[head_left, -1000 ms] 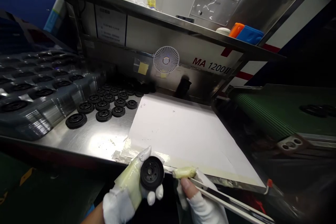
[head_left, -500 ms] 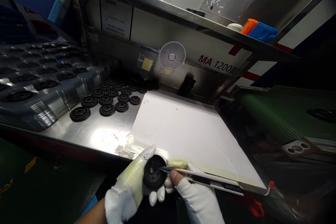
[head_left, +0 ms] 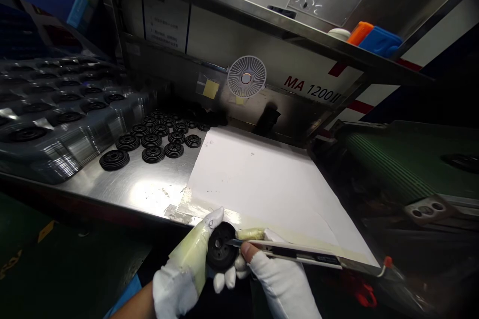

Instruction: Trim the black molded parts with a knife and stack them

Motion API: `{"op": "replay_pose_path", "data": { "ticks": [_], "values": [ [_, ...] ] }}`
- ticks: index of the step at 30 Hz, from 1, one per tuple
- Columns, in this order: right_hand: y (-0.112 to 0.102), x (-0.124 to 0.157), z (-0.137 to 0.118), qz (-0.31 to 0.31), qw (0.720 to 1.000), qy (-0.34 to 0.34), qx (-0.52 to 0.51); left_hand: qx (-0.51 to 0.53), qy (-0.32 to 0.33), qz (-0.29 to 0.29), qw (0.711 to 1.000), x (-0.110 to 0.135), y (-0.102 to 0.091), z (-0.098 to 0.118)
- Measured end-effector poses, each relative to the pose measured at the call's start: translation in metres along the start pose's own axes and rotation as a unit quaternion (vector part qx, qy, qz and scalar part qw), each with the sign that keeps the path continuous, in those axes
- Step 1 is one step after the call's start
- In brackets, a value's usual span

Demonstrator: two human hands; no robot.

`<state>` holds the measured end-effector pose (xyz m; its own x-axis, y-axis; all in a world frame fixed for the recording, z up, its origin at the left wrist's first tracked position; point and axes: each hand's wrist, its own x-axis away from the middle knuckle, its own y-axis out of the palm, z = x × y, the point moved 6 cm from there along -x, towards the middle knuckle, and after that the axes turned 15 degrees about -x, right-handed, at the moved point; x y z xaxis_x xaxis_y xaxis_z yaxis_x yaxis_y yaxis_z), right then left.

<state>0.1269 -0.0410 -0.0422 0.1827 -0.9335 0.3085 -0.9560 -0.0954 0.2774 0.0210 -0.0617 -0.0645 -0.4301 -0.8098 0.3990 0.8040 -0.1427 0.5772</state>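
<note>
My left hand (head_left: 187,269), in a white glove with yellowish tape on the fingers, grips a round black rubber disc (head_left: 220,251) just in front of the table's near edge. My right hand (head_left: 277,281), also gloved, holds a long thin metal blade tool (head_left: 295,254) whose tip touches the face of the disc. The thumb and forefinger pinch the tool close to its tip.
A white sheet (head_left: 262,189) is taped to the steel table (head_left: 142,189). Several black discs (head_left: 153,137) lie in rows at the left. A stack of clear trays (head_left: 48,119) with discs stands far left. A green conveyor (head_left: 404,169) runs at the right. A shelf (head_left: 262,20) hangs overhead.
My right hand brought the blade tool leftward until its tip met the disc, and it stays there. The left hand keeps its hold on the disc and has shifted slightly right.
</note>
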Motion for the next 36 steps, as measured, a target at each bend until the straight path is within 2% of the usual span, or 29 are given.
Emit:
{"op": "replay_pose_path", "data": {
  "ticks": [4,10,13,16,19,21,31,36],
  "values": [
    [0.001,-0.001,0.005,0.004,1.0,0.009,-0.008,0.012,0.008,0.0,1.0,0.001,0.001,-0.001],
    [0.002,0.001,0.013,0.017,0.999,0.011,-0.034,0.026,0.023,-0.033,0.999,-0.001,0.004,-0.004],
    [0.003,0.004,0.011,0.021,0.999,-0.002,-0.04,0.023,0.012,-0.038,0.999,-0.003,0.005,-0.003],
    [0.006,0.007,0.007,0.009,0.997,-0.022,-0.068,0.01,-0.005,-0.041,0.999,-0.002,0.006,-0.001],
    [0.007,0.008,0.005,-0.009,0.995,-0.033,-0.097,-0.008,-0.005,0.002,1.0,-0.001,0.002,0.002],
    [0.008,0.008,0.005,-0.021,0.993,-0.032,-0.108,-0.014,0.002,0.011,1.0,0.0,0.001,0.002],
    [0.019,0.01,0.009,-0.054,0.986,0.002,-0.155,-0.003,0.013,-0.023,1.0,0.014,0.008,0.01],
    [0.02,0.01,0.009,-0.064,0.985,0.011,-0.163,0.018,0.036,-0.032,0.999,0.013,0.008,0.01]
  ]
}}
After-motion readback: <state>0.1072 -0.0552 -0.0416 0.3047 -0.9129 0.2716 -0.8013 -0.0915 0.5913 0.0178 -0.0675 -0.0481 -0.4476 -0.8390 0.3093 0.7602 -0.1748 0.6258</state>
